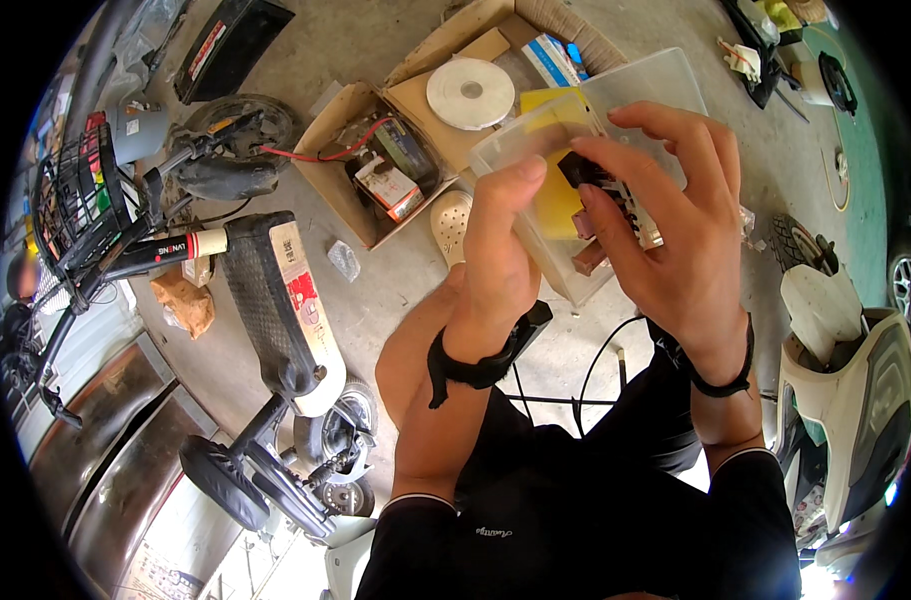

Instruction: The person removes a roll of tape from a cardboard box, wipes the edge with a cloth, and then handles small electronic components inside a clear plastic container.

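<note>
Your left hand (500, 240) stands against the left side of the clear plastic box (567, 280), right of centre in the frame, thumb raised and other fingers hidden, so you cannot tell how firmly it grips, though it probably steadies the box. Your right hand (683, 225) is half curled, thumb and forefinger nearly closed around a dark part (581, 170), apparently for fine control; whether they pinch it, you cannot tell
</note>
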A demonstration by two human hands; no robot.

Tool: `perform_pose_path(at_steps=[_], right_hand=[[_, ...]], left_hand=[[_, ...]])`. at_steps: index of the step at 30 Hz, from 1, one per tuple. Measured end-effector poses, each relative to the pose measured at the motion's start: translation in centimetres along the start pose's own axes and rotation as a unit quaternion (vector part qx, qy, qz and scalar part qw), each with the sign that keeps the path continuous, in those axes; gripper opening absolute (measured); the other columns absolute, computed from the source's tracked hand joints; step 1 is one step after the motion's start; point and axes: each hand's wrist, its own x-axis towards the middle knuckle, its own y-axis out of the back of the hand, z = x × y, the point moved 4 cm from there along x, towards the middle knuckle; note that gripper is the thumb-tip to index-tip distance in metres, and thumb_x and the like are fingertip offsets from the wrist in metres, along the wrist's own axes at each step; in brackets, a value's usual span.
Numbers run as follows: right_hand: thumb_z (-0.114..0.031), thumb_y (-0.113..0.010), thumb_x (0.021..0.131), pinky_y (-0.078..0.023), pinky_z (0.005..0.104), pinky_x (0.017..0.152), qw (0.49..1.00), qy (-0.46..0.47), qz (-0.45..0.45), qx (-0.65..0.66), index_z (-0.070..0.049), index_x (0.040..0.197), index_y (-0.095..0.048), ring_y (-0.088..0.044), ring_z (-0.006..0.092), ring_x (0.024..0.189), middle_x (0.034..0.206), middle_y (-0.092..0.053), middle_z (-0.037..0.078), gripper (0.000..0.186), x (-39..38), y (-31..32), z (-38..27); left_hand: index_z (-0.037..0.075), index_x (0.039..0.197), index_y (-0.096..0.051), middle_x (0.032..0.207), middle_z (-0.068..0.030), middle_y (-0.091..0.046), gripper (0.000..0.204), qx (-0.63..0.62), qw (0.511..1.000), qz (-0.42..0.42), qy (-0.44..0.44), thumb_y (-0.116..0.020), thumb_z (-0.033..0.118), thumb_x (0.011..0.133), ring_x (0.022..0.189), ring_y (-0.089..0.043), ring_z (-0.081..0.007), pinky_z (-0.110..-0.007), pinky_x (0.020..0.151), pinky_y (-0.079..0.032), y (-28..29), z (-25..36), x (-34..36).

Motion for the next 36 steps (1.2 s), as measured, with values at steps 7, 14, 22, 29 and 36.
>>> perform_pose_path(at_steps=[7, 14, 22, 29, 36], right_hand=[[-0.009, -0.065, 0.064, -0.039, 0.0400, 0.088, 0.998, -0.016, -0.059, 0.018, -0.007, 0.101, -0.065, -0.048, 0.0332, 0.102, 0.116, -0.055, 0.012, 0.036, 0.2, 0.1, -0.3], [-0.007, -0.066, 0.063, -0.034, 0.0436, 0.095, 0.994, -0.009, -0.097, 0.057, -0.007, 0.099, -0.065, -0.045, 0.0347, 0.113, 0.126, -0.050, 0.013, 0.035, 0.2, 0.1, -0.7], [-0.002, -0.068, 0.064, -0.032, 0.0445, 0.098, 0.991, -0.021, -0.123, 0.047, -0.006, 0.079, -0.063, -0.041, 0.0357, 0.122, 0.128, -0.049, 0.013, 0.017, -0.2, -0.4, -0.5], [-0.001, -0.071, 0.064, -0.032, 0.0437, 0.098, 0.990, -0.021, -0.121, 0.063, -0.007, 0.077, -0.060, -0.041, 0.0343, 0.124, 0.129, -0.049, 0.012, 0.017, 0.0, -0.4, -0.7], [-0.004, -0.073, 0.064, -0.037, 0.0411, 0.093, 0.996, 0.017, -0.077, 0.035, -0.006, 0.078, -0.060, -0.045, 0.0324, 0.120, 0.122, -0.054, 0.009, 0.020, -0.2, -0.9, -0.5]], left_hand=[[0.002, 0.115, -0.051, 0.089, -0.0066, -0.057, 0.054, -0.019, 0.995, 0.099, -0.027, -0.041, 0.043, 0.082, 0.076, -0.054, -0.0153, -0.029, 0.060, -0.044, -0.1, 0.3, 0.2], [0.003, 0.112, -0.054, 0.089, -0.0055, -0.058, 0.050, -0.063, 0.993, 0.095, -0.015, -0.043, 0.041, 0.081, 0.076, -0.054, -0.0147, -0.028, 0.063, -0.044, 1.2, 0.2, 0.0], [-0.002, 0.122, -0.051, 0.114, -0.0130, -0.058, 0.059, 0.039, 0.995, 0.087, -0.026, -0.040, 0.040, 0.082, 0.105, -0.055, -0.0239, -0.035, 0.088, -0.043, 0.8, 0.3, 0.1], [-0.002, 0.122, -0.050, 0.116, -0.0131, -0.057, 0.058, 0.041, 0.997, 0.069, -0.008, -0.041, 0.039, 0.082, 0.105, -0.055, -0.0240, -0.035, 0.090, -0.043, 0.8, 0.2, 0.0], [-0.001, 0.123, -0.049, 0.113, -0.0121, -0.057, 0.057, 0.047, 0.997, 0.056, 0.000, -0.041, 0.038, 0.082, 0.101, -0.056, -0.0224, -0.033, 0.083, -0.045, 0.4, -0.5, -0.2]])
